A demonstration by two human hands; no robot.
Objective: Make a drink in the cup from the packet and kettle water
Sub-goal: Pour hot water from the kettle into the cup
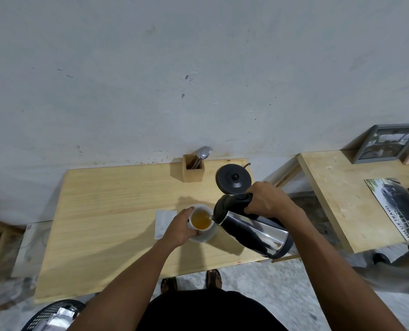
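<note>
Pale wood table against a grey wall: the cup sits on a saucer mid-table, steadied by the left hand wrapped round its near side. To its right the kettle lies tilted, spout touching the rim, right hand clenching the handle. Amber liquid half hides the stream; the packet is partly covered.

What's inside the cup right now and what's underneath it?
The cup holds amber liquid, with water streaming in from the kettle. A white saucer sits beneath it. The left hand covers the cup's near side; its bottom isn't visible.
</note>
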